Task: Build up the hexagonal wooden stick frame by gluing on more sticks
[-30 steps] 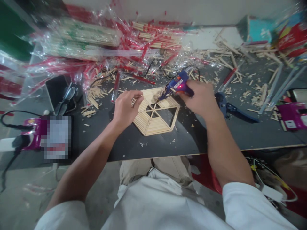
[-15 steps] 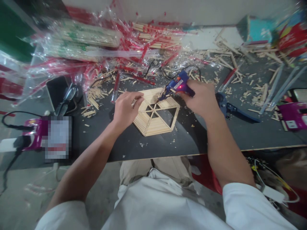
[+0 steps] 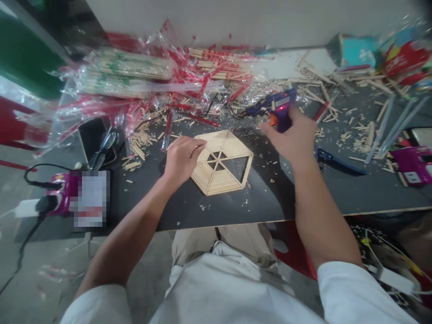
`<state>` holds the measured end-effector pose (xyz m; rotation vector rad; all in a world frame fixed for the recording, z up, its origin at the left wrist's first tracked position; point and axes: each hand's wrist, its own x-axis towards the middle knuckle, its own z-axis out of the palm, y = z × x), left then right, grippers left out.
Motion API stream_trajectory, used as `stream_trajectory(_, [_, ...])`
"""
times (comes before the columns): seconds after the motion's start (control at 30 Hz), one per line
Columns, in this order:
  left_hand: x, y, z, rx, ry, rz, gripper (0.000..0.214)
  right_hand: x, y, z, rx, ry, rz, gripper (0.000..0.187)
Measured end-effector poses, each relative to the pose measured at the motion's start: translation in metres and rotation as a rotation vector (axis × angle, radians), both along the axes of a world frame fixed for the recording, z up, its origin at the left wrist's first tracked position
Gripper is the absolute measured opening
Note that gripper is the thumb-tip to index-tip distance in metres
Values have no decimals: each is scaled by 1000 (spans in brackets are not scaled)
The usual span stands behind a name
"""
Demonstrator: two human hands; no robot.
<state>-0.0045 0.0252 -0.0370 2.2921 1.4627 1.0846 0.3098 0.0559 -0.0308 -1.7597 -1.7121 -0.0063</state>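
**Glue gun [image 3: 283, 108] near loose wrappers [image 3: 205, 85]**

The right hand [image 3: 300, 135] is wrapped round it; the left hand [image 3: 180, 157] pinches short sticks [image 3: 192, 152] at the stick hexagon [image 3: 224, 183], near the table's [image 3: 259, 207] front edge. A hot nozzle dipping backward could melt plastic.

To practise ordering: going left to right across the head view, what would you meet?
Plugged power strip, glasses, left hand, hexagonal stick panel, glue gun, blue tool, purple object.
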Motion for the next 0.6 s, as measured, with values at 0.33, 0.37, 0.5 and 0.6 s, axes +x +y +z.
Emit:
stream_trajectory(0.33, [0,-1,-6,9,-33,-55,21,21,14,-24,44,-7,-191,45])
stream_trajectory(0.37, [0,-1,-7,23,-31,-75,22,16,11,-19,66,-16,-170,45])
stream_trajectory(0.5, [1,-2,-6,76,-17,-140,23,-18,-8,9,108,25,138,22])
stream_trajectory(0.6, [3,-4,-5,115,-41,-163,25,-54,-18,24,-14,108,546,15])
